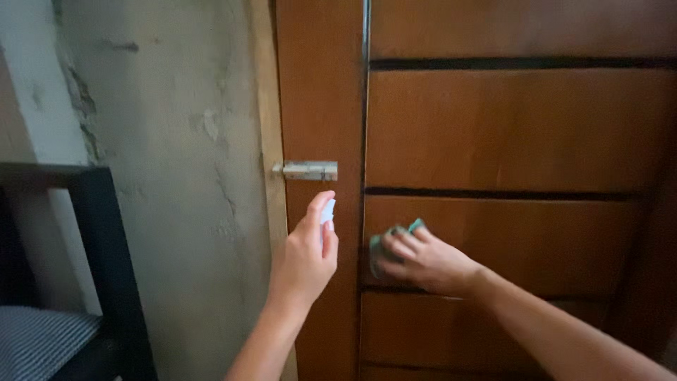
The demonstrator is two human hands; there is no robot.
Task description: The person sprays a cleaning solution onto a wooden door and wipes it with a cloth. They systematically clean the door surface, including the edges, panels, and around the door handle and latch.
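Cloth (416,226) under r. hand (423,261) (on door (515,134))

Door (515,134) flat, unobstructed from 12 to 3 o'clock; bolt latch (308,170) protrudes at 11; black frame (106,261) blocks 9.

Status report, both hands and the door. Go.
Left hand up at the door frame, gripping a small white object, kind unclear. Right hand pressing a green cloth flat on the wooden door. Metal latch above left hand, untouched.
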